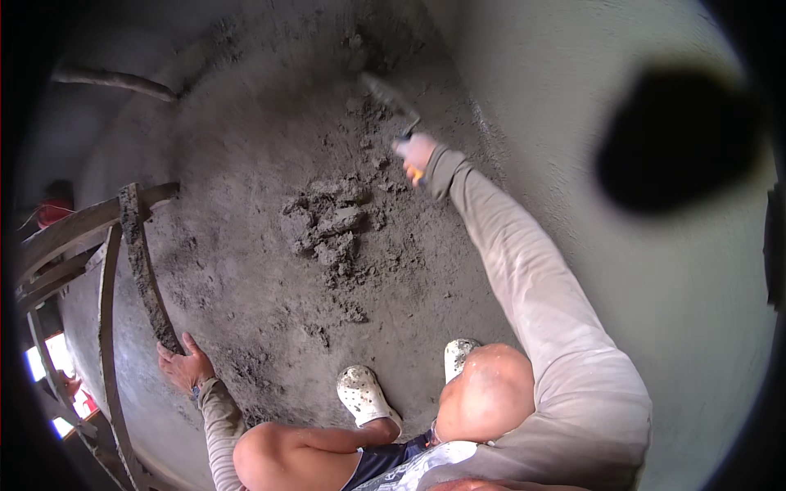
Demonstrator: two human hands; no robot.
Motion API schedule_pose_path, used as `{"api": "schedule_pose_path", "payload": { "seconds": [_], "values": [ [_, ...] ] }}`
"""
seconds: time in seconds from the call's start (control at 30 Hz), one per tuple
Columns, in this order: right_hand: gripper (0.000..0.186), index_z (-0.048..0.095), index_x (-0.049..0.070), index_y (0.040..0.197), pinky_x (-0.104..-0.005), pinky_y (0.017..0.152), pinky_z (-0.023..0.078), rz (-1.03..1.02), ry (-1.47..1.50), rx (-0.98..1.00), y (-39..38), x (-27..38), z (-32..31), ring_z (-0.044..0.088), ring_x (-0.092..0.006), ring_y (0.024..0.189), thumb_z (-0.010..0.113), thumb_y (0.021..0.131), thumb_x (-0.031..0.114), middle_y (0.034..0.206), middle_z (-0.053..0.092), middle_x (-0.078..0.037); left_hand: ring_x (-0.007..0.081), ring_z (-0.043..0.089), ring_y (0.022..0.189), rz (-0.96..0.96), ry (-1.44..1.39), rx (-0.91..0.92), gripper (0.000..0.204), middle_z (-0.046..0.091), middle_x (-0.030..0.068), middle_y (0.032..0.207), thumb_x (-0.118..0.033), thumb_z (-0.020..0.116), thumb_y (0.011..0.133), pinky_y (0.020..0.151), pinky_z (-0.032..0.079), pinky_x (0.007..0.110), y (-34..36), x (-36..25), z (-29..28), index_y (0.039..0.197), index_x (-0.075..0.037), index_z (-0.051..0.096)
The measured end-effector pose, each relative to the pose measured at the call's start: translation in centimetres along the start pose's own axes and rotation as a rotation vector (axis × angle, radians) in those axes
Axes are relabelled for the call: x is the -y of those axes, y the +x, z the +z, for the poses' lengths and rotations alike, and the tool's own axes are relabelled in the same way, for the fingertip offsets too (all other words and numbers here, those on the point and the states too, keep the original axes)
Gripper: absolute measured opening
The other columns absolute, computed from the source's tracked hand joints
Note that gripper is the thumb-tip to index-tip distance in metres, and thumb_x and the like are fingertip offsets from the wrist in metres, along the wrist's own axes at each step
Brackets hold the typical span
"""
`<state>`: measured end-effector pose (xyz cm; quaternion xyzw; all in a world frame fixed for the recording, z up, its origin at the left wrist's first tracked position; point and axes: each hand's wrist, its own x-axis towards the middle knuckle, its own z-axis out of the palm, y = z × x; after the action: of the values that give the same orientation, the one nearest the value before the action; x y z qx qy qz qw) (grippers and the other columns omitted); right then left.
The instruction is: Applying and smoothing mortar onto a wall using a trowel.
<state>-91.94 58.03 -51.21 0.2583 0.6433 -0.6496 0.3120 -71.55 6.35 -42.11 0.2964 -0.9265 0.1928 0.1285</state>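
Note:
My right hand point(416, 158) is wrapped around the handle of a trowel point(390, 96), its blurred metal blade reaching over loose grey mortar on the upper part of the rough surface. A larger crumbly mortar heap point(326, 219) lies in the middle, below the trowel. At the lower left, my left hand point(187, 367) grips the lower end of a mortar-crusted wooden board point(143, 266), thumb and fingers around it. The grey surface point(221, 139) has scattered crumbs and smears over it.
Wooden slats point(109, 311) and a stick point(115, 80) are at left, beside a red object point(55, 210). A smooth pale wall point(655, 311) rises at right, partly hidden by a dark blurred patch. My splattered white clogs point(360, 393) are below, near bright openings point(51, 356) far left.

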Motion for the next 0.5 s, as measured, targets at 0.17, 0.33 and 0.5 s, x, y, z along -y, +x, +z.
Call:
{"api": "schedule_pose_path", "payload": {
  "seconds": [0.17,0.33,0.5],
  "values": [
    [0.023,0.048,0.004,0.081,-0.0303,0.034,0.036,0.033,-0.385,0.191,-5.5,-5.6,4.6,0.043,-0.0135,0.04,0.049,0.084,0.027,0.054,0.045,-0.003,0.034,0.039,0.11,-0.028,-0.039,0.073,0.07,0.039,0.0212,0.12,-0.054,0.043,0.079,0.089,0.035,0.042,-0.4,-0.3,-1.1,0.127,-0.004,0.031],
    [0.016,0.049,0.014,0.087,-0.0376,0.04,0.039,-0.012,-0.349,0.024,-8.2,-3.8,-1.0,0.048,-0.0152,0.051,0.044,0.082,0.028,0.056,0.045,-0.002,0.035,0.038,0.112,-0.031,-0.026,0.078,0.069,0.037,0.0219,0.122,-0.054,0.042,0.08,0.09,0.035,0.042,-0.2,0.5,-1.9,0.128,-0.006,0.03],
    [0.024,0.051,0.015,0.089,-0.0372,0.034,0.033,-0.078,-0.153,-0.291,-2.7,-3.2,-9.4,0.046,-0.0211,0.043,0.032,0.085,0.029,0.054,0.044,-0.006,0.0346,0.038,0.112,-0.045,-0.036,0.112,0.069,0.036,0.0214,0.123,-0.054,0.041,0.08,0.09,0.034,0.043,-0.3,-0.7,-1.7,0.128,-0.006,0.029]
  ]
}}
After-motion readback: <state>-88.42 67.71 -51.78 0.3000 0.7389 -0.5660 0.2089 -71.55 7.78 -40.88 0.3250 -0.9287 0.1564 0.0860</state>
